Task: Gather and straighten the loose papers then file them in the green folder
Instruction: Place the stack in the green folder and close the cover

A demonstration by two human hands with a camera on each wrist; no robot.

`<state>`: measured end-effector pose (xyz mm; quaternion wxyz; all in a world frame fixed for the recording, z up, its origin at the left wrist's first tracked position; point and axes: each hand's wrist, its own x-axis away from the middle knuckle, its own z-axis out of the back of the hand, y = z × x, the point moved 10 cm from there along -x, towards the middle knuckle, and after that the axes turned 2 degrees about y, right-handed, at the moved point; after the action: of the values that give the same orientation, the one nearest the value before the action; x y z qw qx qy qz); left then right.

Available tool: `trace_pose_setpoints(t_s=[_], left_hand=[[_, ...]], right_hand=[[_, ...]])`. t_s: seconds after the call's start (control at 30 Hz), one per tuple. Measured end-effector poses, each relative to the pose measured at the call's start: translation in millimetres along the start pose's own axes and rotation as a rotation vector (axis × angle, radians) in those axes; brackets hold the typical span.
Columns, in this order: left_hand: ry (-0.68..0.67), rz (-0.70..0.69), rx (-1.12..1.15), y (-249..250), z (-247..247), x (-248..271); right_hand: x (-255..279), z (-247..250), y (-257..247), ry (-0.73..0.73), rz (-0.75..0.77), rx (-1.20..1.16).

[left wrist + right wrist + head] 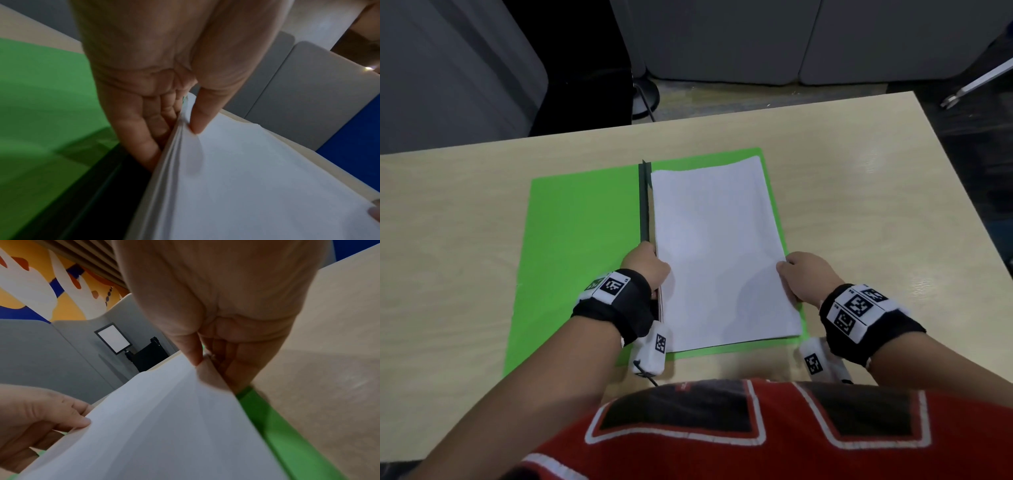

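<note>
- While both forearms reach fwd, left hand [645,265] pinches the papers [719,246] at their left edge, thumb on top, fingers [141,129] beneath.
- Right hand [803,274] pinches the stack's right edge, thumb over top sheet; fingers go under it.
- Black wristbands w/ coded tags on both wrists; red jersey at frame bottom.
- Pale wood counter [876,164]; grey partitions behind, painted wall seen in right wrist view.
- Green folder [578,240] lies open, flat on counter, dark spine strip [644,202] at centre.
- White, squared stack sits on folder's right half, beside spine.
</note>
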<state>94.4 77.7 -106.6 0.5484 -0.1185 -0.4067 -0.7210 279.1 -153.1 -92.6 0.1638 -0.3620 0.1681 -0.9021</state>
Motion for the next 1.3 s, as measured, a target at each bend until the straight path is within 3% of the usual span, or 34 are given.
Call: trace_pose_setpoints(t_s=[0.2, 0.4, 0.6, 0.87, 0.97, 1.1, 1.2, 1.3], left_hand=[[0.070, -0.093, -0.066, 12.4, 4.6, -0.9], [0.119, -0.107, -0.331, 20.7, 5.8, -2.2], [0.175, -0.112, -0.433, 23.7, 9.0, -1.6], [0.160, -0.147, -0.277, 19.4, 17.5, 1.6], [0.239, -0.129, -0.161, 8.9, 45.1, 3.7], [0.368, -0.034, -0.175, -25.5, 93.7, -7.3], [0.408, 0.188, -0.208, -72.3, 126.5, -19.0], [0.378, 0.381, -0.188, -112.4, 147.8, -24.8]], right_hand=[[0.6, 0.9, 6.2, 0.058, -0.060, -0.057], [1.3, 3.9, 8.5, 0.091, -0.078, -0.022], [3.6, 5.1, 4.8, 0.155, -0.064, -0.020], [6.7, 1.6, -3.5, 0.164, -0.057, 0.047], [10.6, 6.5, -8.4, 0.244, -0.065, 0.075], [25.5, 19.3, -34.9, 0.430, 0.023, 0.176], [34.1, -0.8, -70.0, 0.376, 0.217, 0.251], [45.0, -42.1, -101.8, 0.226, 0.374, 0.330]])
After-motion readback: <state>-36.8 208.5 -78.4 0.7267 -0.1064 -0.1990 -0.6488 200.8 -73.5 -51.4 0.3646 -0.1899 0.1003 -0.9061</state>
